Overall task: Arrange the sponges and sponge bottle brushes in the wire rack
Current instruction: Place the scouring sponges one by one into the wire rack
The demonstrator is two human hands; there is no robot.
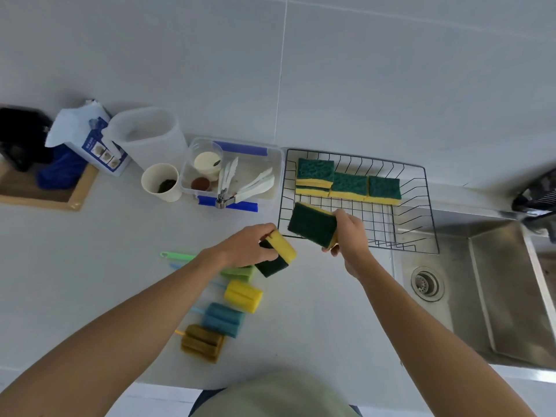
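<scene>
A black wire rack [427,206] stands on the counter beside the sink, and several green-and-yellow sponges [349,185] lie along its far side. My right hand [350,236] grips another green-and-yellow sponge [313,224] over the rack's near left corner. My left hand [246,246] holds a second such sponge [278,252] just above the counter, left of the rack. Sponge bottle brushes lie on the counter below my left arm: a green one [237,272], a yellow one [243,296], a blue one [223,319] and a brownish one [203,343].
A steel sink [496,296] with a drain lies to the right. Left of the rack stand a clear box with blue clips [270,158] holding utensils, a paper cup [161,182], a clear jug [147,136], a tissue pack [87,136] and a wooden tray [75,194].
</scene>
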